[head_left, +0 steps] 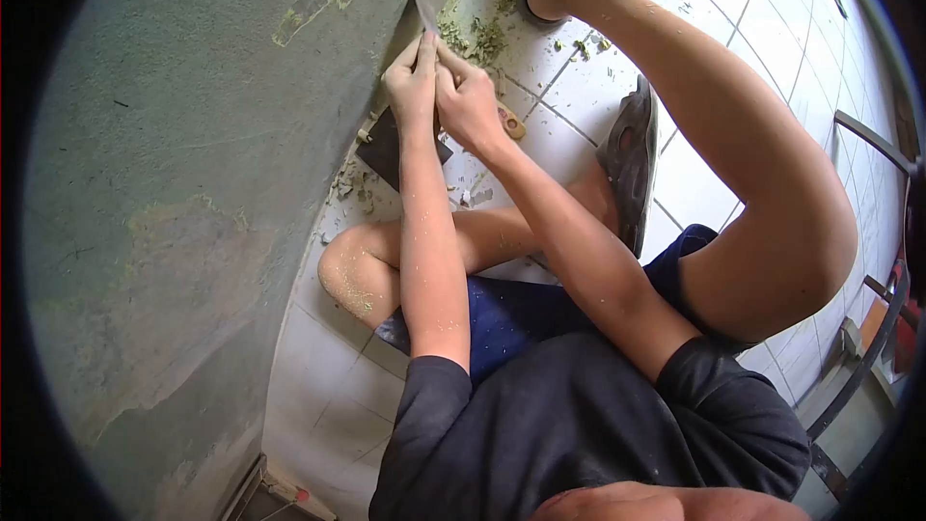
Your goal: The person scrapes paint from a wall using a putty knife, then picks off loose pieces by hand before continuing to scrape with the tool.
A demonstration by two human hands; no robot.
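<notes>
Gripping a blade (423, 15), both hands (412, 87) curl fingers (457, 66) closed

From where I stand, the left hand (410, 87) and right hand (467, 104) hide the blade's (424, 15) lower end, upper centre; the left forearm (426, 232) covers some dark plate (380, 152) (its full outline escapes me).
</notes>
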